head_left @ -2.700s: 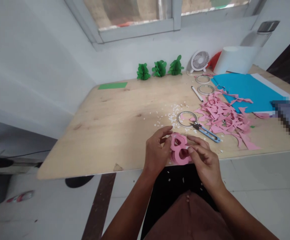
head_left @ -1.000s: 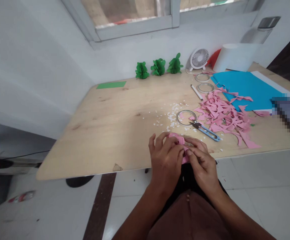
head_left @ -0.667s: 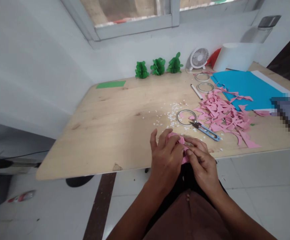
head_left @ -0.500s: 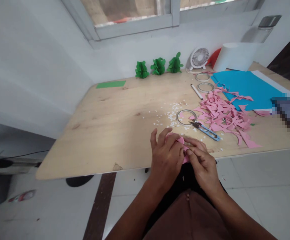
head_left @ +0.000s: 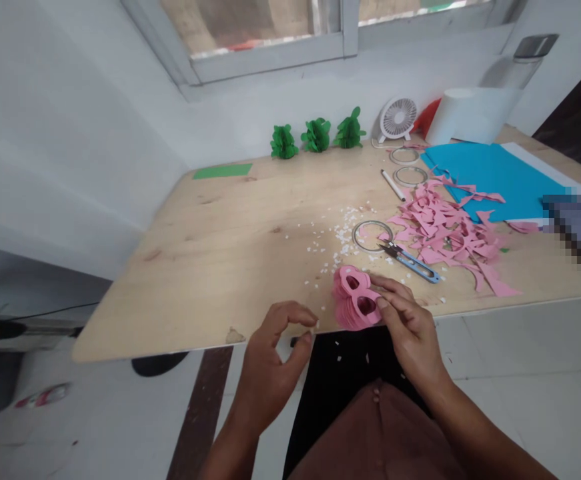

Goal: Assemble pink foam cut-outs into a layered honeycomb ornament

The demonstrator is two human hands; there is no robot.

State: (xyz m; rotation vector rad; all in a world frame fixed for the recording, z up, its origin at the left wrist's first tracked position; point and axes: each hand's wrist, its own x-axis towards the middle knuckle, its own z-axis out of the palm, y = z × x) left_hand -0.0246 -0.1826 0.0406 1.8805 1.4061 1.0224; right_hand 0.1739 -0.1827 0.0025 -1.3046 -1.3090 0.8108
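Observation:
In my right hand (head_left: 413, 330) is a pink layered paper cutout (head_left: 354, 293), gripped at its right edge between thumb and fingers. It has a wavy outline and two oval holes, and its many layers fan out on the left. It is held just over the table's front edge. My left hand (head_left: 277, 357) is apart from it to the left, thumb and forefinger curved with a small gap between them. A tiny pale spot shows at the forefinger's tip; I cannot tell whether it is a scrap or the nail.
Blue-handled thread snips (head_left: 413, 262) lie by a tape roll (head_left: 373, 236). White paper bits (head_left: 345, 233) are scattered nearby. Pink scraps (head_left: 445, 223) pile up at right before blue sheets (head_left: 495, 177). Green paper figures (head_left: 316, 135) and a small fan (head_left: 398, 119) stand at the back.
My left hand has let go of the pink cutout and moved left and down, uncovering its two holes. My right hand has kept its hold. White bits now show over my lap.

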